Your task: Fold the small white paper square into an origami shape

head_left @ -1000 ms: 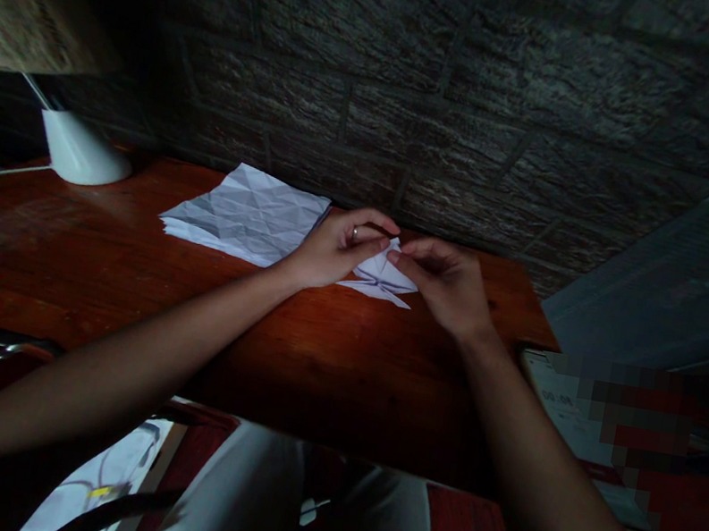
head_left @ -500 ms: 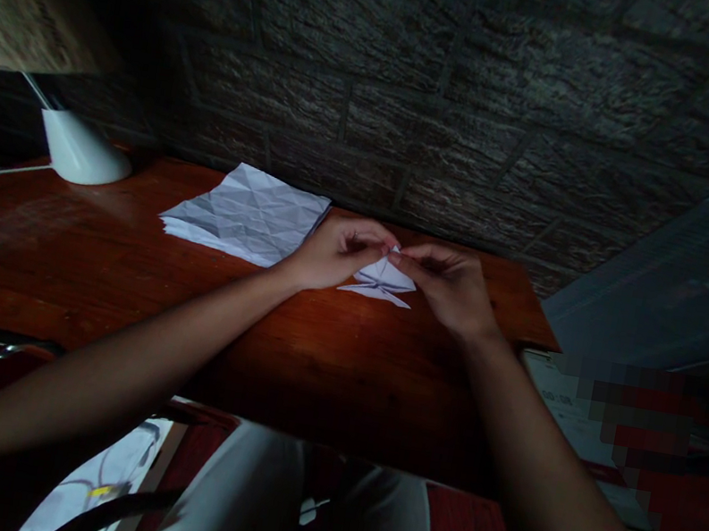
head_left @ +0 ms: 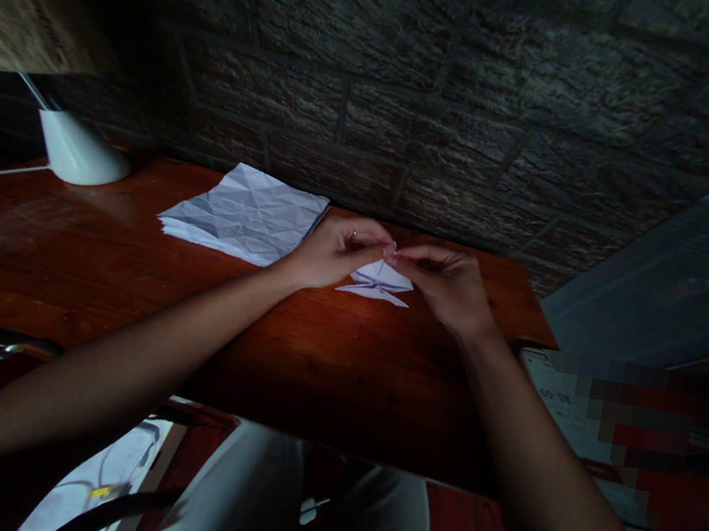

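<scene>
A small folded white paper (head_left: 383, 278) stands over the wooden table, its pointed top pinched from both sides. My left hand (head_left: 337, 254) closes thumb and forefinger on the tip from the left. From the right, my right hand (head_left: 450, 287) pinches the same tip, and the fingertips of both hands nearly meet. The paper's lower flaps spread out to either side near the tabletop. Just left of my left hand lies a stack of creased white paper sheets (head_left: 247, 211).
A lamp with a white base (head_left: 81, 152) and woven shade (head_left: 24, 2) stands at the left of the wooden table (head_left: 77, 255). Behind rises a dark brick wall (head_left: 392, 81). Beyond the table's right end sits a pale device (head_left: 558, 408) with a display.
Both hands keep their pinch on the paper's tip, with only a slight shift of the fingers. The paper and the stack stay in place.
</scene>
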`<state>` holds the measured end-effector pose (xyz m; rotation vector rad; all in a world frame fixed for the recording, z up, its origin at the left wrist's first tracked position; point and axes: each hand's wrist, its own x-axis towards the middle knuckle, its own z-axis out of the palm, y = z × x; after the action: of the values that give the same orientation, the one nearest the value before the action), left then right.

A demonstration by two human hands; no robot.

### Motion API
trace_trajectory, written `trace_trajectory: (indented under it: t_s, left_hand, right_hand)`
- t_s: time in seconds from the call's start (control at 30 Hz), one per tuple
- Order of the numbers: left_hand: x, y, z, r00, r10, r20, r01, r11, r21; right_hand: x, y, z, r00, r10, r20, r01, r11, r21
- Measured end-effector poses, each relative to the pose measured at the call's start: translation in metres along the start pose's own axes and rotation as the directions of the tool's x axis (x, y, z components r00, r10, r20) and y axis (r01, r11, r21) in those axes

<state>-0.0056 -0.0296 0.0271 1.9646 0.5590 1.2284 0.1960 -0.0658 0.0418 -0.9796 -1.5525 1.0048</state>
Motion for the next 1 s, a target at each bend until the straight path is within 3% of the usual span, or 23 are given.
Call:
trace_trajectory:
  t_s: [0.33, 0.73, 0.83, 1.0]
  left_hand:
    - [-0.0001, 0.0009, -0.0008, 0.998, -0.031, -0.052, 0.036, 0.996, 0.085]
    - [-0.0004, 0.0017, -0.0007, 0.994, -0.111, 0.013, 0.112, 0.992, -0.063]
    - [-0.0003, 0.0026, -0.0011, 0.992, -0.125, 0.005, 0.125, 0.989, -0.084]
    - [-0.0003, 0.0036, -0.0011, 0.967, -0.247, -0.058, 0.23, 0.951, -0.208]
  right_hand:
    - [0.001, -0.001, 0.0026, 1.0, 0.013, 0.027, -0.014, 0.999, 0.03]
    - [0.0007, 0.0033, -0.0001, 0.999, 0.037, 0.007, -0.036, 0.997, -0.069]
    - [0.0005, 0.0025, -0.0002, 0.999, 0.039, 0.009, -0.038, 0.997, -0.071]
    - [-0.0004, 0.0005, 0.0012, 0.999, 0.047, 0.006, -0.046, 0.997, -0.054]
